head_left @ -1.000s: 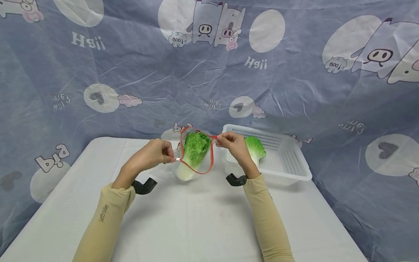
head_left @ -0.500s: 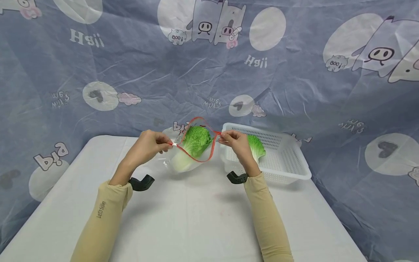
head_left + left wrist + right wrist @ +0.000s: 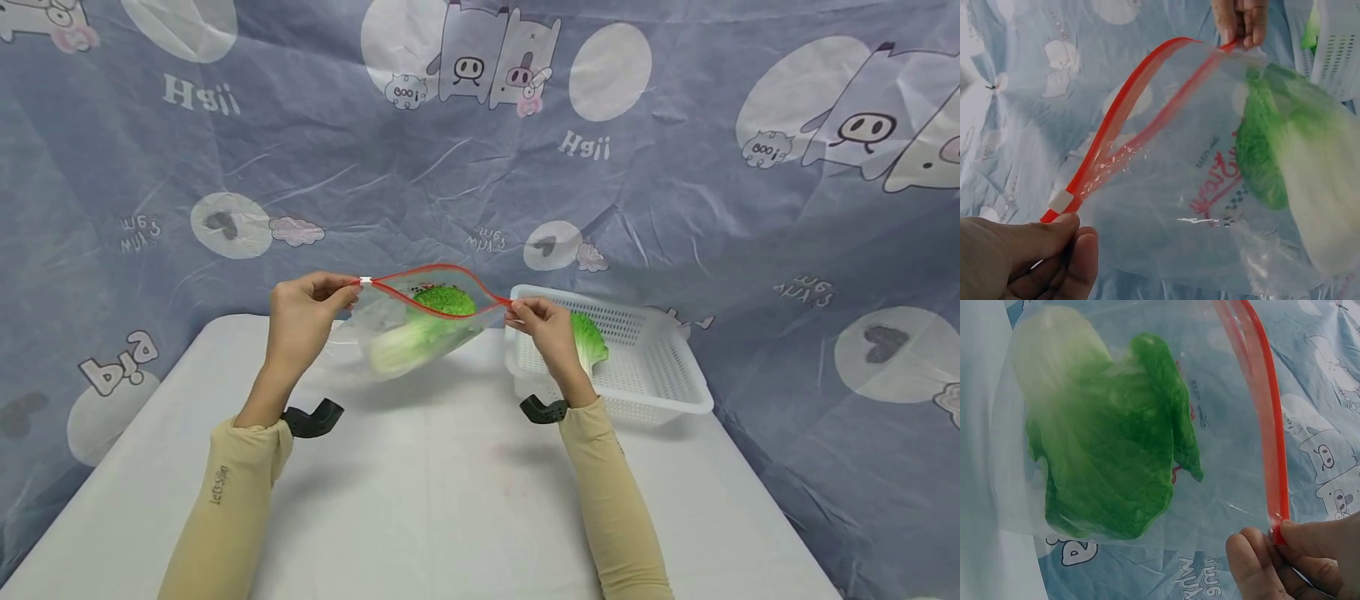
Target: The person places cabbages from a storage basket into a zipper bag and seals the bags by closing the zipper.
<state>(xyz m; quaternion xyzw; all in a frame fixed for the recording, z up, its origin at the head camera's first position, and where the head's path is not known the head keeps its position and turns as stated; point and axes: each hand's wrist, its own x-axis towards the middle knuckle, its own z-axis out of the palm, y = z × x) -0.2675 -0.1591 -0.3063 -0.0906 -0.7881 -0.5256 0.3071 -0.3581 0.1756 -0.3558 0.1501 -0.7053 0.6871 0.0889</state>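
A clear zip bag with a red zip edge hangs between both hands, its mouth parted in the middle. Inside it lies a napa cabbage, tilted, with green leaves to the upper right and the white base to the lower left. My left hand pinches the zip's left end, right by the white slider. At the other end of the red zip, my right hand pinches the corner between thumb and fingers. Red printing shows through the film.
A white perforated basket stands on the right of the white-covered table, with another green leafy cabbage in it, partly behind my right hand. A patterned blue-grey cloth hangs behind the table.
My left hand has moved left and up, stretching the zip wider and flatter. The bag and cabbage have risen and tilted leftward. My right hand has shifted only slightly.
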